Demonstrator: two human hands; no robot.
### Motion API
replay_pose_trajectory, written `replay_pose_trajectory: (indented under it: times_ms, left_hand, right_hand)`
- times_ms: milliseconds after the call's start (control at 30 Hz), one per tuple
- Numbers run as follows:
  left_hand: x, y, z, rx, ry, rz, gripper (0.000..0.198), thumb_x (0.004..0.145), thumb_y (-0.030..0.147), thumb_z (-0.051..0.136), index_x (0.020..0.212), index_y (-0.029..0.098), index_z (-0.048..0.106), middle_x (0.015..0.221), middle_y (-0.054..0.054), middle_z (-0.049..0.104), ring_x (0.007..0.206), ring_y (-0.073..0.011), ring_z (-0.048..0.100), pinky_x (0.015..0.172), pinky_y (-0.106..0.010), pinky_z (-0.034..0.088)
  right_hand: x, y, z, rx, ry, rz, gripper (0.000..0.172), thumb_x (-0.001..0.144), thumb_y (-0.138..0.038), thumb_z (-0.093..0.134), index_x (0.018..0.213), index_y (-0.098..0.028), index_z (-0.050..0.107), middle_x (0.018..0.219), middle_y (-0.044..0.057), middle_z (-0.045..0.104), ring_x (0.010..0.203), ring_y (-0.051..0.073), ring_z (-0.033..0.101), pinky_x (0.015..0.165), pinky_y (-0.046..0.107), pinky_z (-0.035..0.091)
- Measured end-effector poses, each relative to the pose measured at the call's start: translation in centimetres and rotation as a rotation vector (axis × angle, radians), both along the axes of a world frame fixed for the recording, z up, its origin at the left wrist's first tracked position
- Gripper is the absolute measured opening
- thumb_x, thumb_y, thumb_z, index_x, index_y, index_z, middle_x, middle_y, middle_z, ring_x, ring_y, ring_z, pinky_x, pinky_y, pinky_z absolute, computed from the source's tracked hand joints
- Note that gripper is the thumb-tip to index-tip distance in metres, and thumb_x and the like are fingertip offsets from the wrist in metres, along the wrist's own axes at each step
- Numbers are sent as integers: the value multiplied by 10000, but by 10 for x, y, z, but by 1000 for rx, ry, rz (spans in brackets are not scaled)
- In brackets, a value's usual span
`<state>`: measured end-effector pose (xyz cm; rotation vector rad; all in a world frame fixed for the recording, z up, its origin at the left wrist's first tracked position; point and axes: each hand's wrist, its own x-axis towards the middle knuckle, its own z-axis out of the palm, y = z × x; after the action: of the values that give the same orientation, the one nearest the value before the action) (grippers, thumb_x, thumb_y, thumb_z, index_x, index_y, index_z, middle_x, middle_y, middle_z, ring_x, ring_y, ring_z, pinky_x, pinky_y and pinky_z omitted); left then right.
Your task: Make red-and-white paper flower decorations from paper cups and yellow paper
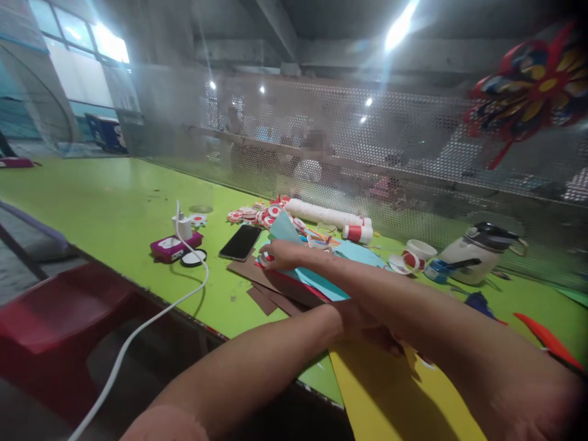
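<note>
Lower centre: yellow sheet [390, 392]; left hand [367, 327] rests on it, mostly hidden under the right forearm, grip unreadable. Centre: right hand [285, 254], fingers bent down onto the paper stack [294, 288], with a red-white disc [265, 258] at their tips, frame-left; clasp unclear. Beyond: phone [240, 242].

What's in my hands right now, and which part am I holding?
Right hand presses the teal paper near its left end; a closed grip cannot be told. Left hand, mostly hidden under the forearm, lies on the yellow sheet.
</note>
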<state>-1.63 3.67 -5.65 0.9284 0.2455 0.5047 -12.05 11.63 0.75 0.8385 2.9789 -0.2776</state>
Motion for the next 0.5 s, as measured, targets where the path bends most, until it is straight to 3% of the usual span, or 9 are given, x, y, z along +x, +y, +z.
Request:
replay_pose_trajectory:
  times_ms: [100,200,300,400,500]
  left_hand:
    - [2,5,5,-25,67,-76,109,628,138,518,691,139,607,549,-55,584,502,-160,528,561,-306,434]
    - [-1,6,14,-11,70,-111,200,585,118,482,738,108,612,616,-94,635,528,-164,544,541,-279,408]
    - [-7,0,20,-6,102,-68,229,619,153,481,766,53,626,702,-150,664,600,-172,578,568,-270,410]
    - [-10,-9,24,23,130,-15,265,704,235,527,854,42,629,793,-152,665,689,-190,618,566,-255,402]
    - [-10,-15,26,31,64,76,359,743,334,619,1053,162,570,961,-89,642,758,-194,647,533,-226,371]
  right_hand:
    - [15,-11,17,-38,100,-8,414,743,-273,689,1116,-100,644,1023,150,669,919,273,627,758,333,466]
    - [58,-33,45,-154,246,-29,482,853,-374,581,1278,-159,515,1052,95,636,816,163,635,688,271,506]
    - [124,-62,67,-735,597,-90,495,824,-323,641,1275,-170,505,951,68,631,773,144,627,671,276,528]
    - [190,-89,69,-985,863,-181,434,830,-292,649,1235,-176,542,934,66,628,769,134,631,672,254,515]
    - [241,-108,54,-1060,1029,-265,421,842,-308,639,1231,-173,555,996,80,629,798,132,631,699,250,513]
